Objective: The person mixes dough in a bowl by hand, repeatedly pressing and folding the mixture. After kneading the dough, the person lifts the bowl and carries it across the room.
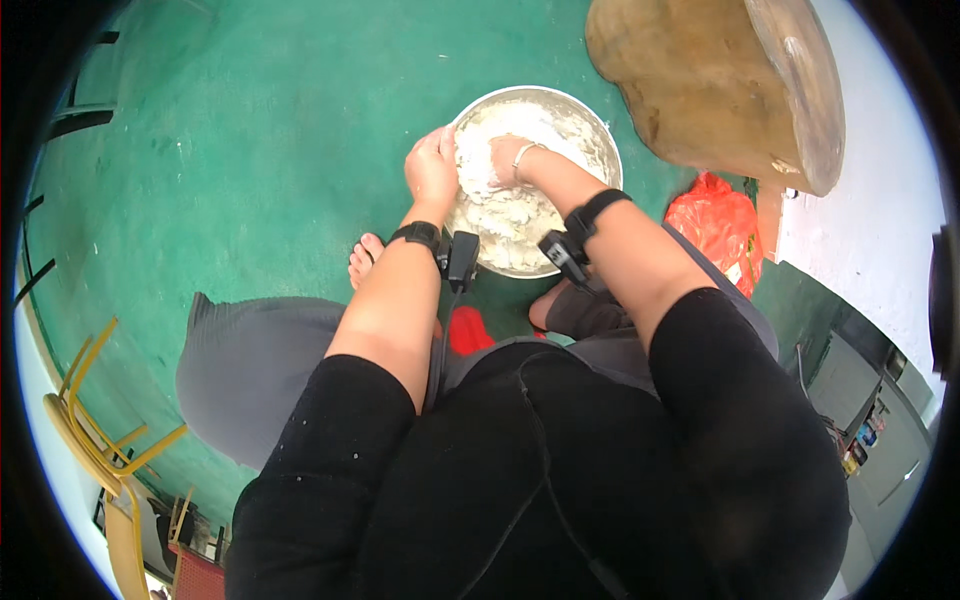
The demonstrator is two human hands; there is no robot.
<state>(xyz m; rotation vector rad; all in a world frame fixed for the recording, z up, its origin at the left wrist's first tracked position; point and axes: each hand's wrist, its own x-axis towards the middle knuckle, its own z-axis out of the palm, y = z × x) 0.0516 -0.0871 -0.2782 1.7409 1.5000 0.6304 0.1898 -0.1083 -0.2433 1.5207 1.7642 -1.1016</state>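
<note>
A wide round metal bowl (532, 89) stands on the green floor in front of me, between my feet. Inside it lies a rough, lumpy white dough (515, 222) with loose dry flour (520, 118) toward the far side. My left hand (432, 165) grips the bowl's left rim, its thumb side toward the flour. Pushed down into the mixture is my right hand (508, 162), with a bracelet at its wrist; its fingers are buried and hidden.
A large brown wooden piece (700, 80) leans by the white wall at the upper right. Below it sits a red plastic bag (715, 220). Yellow-framed chairs (95, 430) stand at the left. My bare foot (365, 258) is close to the bowl.
</note>
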